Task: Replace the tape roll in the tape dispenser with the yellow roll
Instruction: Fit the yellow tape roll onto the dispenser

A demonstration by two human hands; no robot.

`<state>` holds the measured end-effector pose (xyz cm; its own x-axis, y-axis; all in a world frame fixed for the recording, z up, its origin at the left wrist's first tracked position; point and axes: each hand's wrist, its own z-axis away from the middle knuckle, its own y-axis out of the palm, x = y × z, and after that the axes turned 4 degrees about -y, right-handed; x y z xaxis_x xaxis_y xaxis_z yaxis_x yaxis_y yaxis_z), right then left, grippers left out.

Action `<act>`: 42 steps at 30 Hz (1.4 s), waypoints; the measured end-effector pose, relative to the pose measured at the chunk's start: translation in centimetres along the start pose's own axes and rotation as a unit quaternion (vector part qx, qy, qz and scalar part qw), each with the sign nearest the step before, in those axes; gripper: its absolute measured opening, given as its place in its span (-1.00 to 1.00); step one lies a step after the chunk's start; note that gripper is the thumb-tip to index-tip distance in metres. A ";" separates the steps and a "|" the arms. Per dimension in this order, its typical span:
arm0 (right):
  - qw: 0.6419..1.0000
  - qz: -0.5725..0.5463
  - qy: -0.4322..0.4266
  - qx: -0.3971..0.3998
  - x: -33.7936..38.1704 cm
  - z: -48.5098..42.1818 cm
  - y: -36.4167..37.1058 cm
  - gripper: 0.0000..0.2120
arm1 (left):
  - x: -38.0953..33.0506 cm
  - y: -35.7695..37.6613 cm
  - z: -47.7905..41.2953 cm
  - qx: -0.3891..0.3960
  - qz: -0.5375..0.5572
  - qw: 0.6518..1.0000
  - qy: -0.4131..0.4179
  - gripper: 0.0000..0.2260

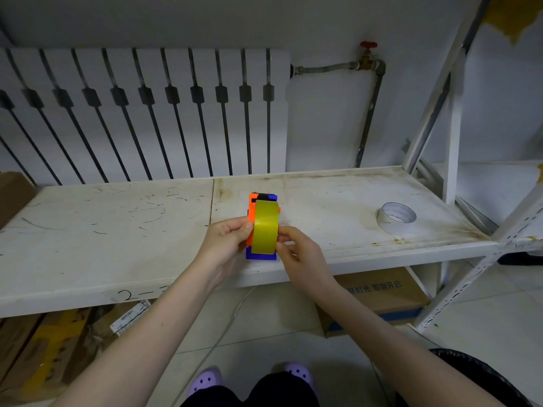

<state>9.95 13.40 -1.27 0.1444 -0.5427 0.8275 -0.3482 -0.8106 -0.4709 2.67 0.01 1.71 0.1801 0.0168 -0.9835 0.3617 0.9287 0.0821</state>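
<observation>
My left grip clamps the tape dispenser on the shelf; my right grip pinches the yellow roll seated in it. A white roll lies at three o'clock.

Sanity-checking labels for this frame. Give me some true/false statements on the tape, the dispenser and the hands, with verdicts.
1. The yellow roll sits in the tape dispenser. True.
2. The white roll stands on edge. False: it lies flat on the shelf.
3. Both hands touch the dispenser assembly. True: left hand, right hand.
4. The white roll lies left of the dispenser. False: it lies to the right.
5. The dispenser is green. False: orange and blue.
</observation>
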 end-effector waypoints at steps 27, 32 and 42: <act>0.995 -0.068 0.063 -0.032 -1.1 -1.5 -2.3 -0.73 | 2.2 -2.2 -0.6 0.114 -0.089 0.986 0.079 -0.78; 0.972 -0.175 0.128 0.085 -1.1 -2.1 -1.1 -0.64 | 2.7 -2.2 -0.7 0.136 -0.098 0.982 0.081 -0.76; 0.981 -0.160 0.108 0.007 -2.6 -2.1 -0.8 -0.74 | 2.5 -2.7 -1.2 0.176 -0.016 0.984 0.016 -0.72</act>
<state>7.90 15.92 -2.37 0.0438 -0.2013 0.9786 -0.3045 -0.9356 -0.1788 1.08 -2.00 -1.17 0.1372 0.0070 -0.9905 0.6626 0.7427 0.0970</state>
